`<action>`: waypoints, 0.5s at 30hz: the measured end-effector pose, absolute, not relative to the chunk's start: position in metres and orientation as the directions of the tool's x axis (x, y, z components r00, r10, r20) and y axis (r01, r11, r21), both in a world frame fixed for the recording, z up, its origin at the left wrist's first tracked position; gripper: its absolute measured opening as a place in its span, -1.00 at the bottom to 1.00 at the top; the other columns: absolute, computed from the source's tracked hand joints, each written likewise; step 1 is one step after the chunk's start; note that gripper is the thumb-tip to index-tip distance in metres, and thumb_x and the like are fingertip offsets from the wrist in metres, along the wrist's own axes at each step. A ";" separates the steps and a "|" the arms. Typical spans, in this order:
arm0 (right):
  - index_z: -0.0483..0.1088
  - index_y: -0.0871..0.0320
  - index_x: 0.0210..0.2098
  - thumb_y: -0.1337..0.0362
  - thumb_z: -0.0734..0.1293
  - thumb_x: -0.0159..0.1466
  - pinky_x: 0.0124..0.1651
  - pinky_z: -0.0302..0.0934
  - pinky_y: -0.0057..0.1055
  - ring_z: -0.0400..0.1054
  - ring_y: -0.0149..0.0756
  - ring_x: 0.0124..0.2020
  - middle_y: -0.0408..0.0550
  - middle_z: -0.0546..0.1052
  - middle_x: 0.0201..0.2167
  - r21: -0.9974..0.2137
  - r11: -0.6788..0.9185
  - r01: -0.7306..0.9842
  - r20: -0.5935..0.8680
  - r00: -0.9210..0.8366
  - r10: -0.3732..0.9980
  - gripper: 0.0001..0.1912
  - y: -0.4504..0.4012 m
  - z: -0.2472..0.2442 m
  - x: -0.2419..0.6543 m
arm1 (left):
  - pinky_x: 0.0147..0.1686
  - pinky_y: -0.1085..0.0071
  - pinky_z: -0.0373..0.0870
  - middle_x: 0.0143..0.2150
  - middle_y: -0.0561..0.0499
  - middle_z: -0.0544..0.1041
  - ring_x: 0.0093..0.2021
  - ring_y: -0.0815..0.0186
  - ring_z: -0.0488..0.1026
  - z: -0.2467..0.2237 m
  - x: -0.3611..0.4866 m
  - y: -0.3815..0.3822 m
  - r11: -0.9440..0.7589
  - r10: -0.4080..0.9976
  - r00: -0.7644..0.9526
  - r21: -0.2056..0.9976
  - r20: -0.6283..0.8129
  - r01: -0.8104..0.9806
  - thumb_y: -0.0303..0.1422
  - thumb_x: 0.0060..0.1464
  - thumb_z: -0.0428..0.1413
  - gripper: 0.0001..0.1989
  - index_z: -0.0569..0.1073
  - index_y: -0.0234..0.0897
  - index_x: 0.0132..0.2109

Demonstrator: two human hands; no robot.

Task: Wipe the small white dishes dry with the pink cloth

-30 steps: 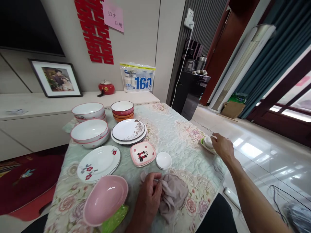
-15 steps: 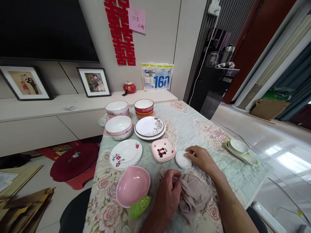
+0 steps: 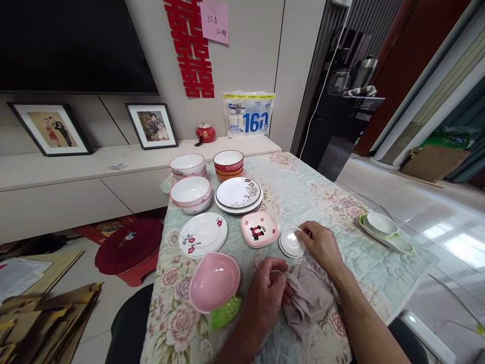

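My left hand (image 3: 267,290) rests low over the table with its fingers curled round a bunched grey-brown cloth (image 3: 310,298). At the right rim of a small white dish (image 3: 291,240), my right hand (image 3: 320,245) pinches with thumb and fingers; some fingertips are hidden. That dish sits on at least one more small dish. Just left of it lies a pink-rimmed square plate (image 3: 259,230) with a cartoon picture. A pink peach-shaped bowl (image 3: 214,283) with a green leaf handle is to the left of my left hand.
Flowered white plates (image 3: 203,235), red-rimmed bowls (image 3: 190,192), orange and red bowls (image 3: 229,161) and larger dark-rimmed plates (image 3: 238,193) stand stacked farther back. Small bowls (image 3: 382,223) sit on a green-edged dish near the right edge. A flowered cloth (image 3: 178,323) covers the table.
The view has shifted slightly, so everything appears a little farther right and higher. The top small dish now shows a hollow with a visible rim; my right hand stays at its edge.
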State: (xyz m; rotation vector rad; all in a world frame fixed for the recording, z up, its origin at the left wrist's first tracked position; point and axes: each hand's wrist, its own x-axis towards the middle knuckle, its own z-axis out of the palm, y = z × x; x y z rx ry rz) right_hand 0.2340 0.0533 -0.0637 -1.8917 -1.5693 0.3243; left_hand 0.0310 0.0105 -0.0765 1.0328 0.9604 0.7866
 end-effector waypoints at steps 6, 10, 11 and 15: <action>0.46 0.12 -0.41 0.08 0.31 0.25 -0.46 0.14 -0.43 0.26 -0.34 -0.55 -0.20 0.40 -0.60 -0.746 -0.055 0.664 0.165 0.264 0.950 -0.75 0.038 -0.042 0.223 | -0.39 0.36 0.51 -0.04 -0.22 0.58 -0.36 0.27 0.57 -0.065 0.031 0.010 0.453 0.876 0.387 0.765 -0.287 -0.458 -0.07 0.17 0.16 -0.55 0.49 -0.37 -0.01; 0.47 0.13 -0.40 0.09 0.38 0.24 -0.54 0.10 -0.50 0.24 -0.39 -0.58 -0.23 0.37 -0.61 -0.858 -0.018 0.513 0.076 0.162 0.984 -0.77 0.024 -0.027 0.196 | -0.24 0.22 0.59 0.00 -0.28 0.62 -0.14 0.03 0.63 -0.052 0.030 0.012 0.584 0.802 0.542 0.519 -0.249 -0.625 -0.02 0.26 0.05 -0.45 0.45 -0.40 0.15; 0.48 0.13 -0.38 0.09 0.37 0.26 -0.57 0.10 -0.51 0.25 -0.40 -0.59 -0.22 0.38 -0.61 -0.877 -0.020 0.481 0.044 0.122 0.992 -0.77 0.022 -0.024 0.191 | -0.24 0.20 0.59 -0.02 -0.27 0.63 -0.12 0.00 0.63 -0.050 0.029 0.012 0.599 0.794 0.556 0.477 -0.246 -0.644 -0.04 0.28 0.03 -0.47 0.45 -0.39 0.15; 0.52 0.12 -0.26 0.07 0.27 0.38 -0.52 0.16 -0.49 0.30 -0.41 -0.57 -0.15 0.53 -0.46 -0.895 0.053 0.443 0.096 0.076 0.992 -0.71 0.018 -0.014 0.187 | -0.27 0.19 0.60 -0.03 -0.25 0.64 -0.16 0.00 0.65 -0.039 0.024 0.014 0.570 0.821 0.501 0.390 -0.274 -0.723 -0.13 0.34 -0.02 -0.53 0.40 -0.36 0.21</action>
